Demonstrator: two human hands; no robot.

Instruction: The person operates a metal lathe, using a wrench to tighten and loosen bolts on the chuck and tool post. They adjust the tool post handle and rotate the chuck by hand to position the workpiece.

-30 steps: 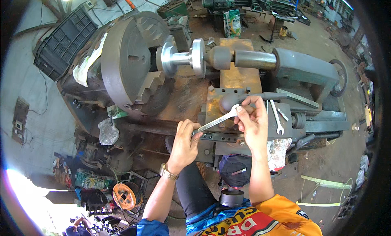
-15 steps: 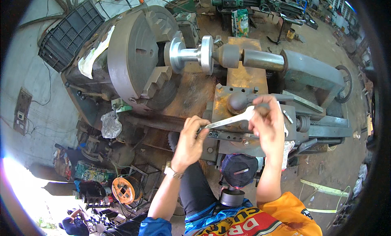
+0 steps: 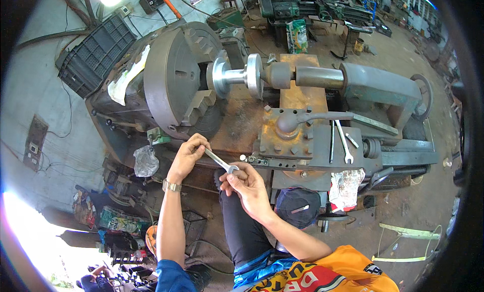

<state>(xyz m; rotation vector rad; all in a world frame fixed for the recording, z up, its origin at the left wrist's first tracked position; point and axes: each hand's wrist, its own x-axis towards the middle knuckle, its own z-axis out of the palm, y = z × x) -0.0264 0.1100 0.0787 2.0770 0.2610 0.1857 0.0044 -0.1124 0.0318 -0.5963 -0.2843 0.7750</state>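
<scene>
With the wrench [image 3: 218, 160] taken as the centre of the dial and twelve at the top of the view, its shank is held aslant on a line from ten to four o'clock, in front of the lathe and apart from it. Its ten o'clock end is gripped by the closed fingers of the left hand [image 3: 185, 157], while the head at four o'clock is pinched between thumb and fingers of the right hand [image 3: 249, 186]; by this two-ended hold the tool is presumably steadied, and most of the shank is left uncovered. Whether the head is open or ringed cannot be told, since it is partly covered. Towards twelve, a shiny flanged workpiece [image 3: 234, 76] is set between the chuck [image 3: 169, 73] at eleven and the tailstock [image 3: 378, 83] at two, apparently so that both its ends are supported. At two o'clock, nearer, the square tool post [image 3: 285, 143] is topped by a lever [image 3: 325, 116], likely meant for locking. At three, a second wrench [image 3: 345, 141] is laid flat on the carriage beside a short bar [image 3: 351, 141], probably for easy reach, with a crumpled pale sheet [image 3: 347, 183] draped just below.
</scene>
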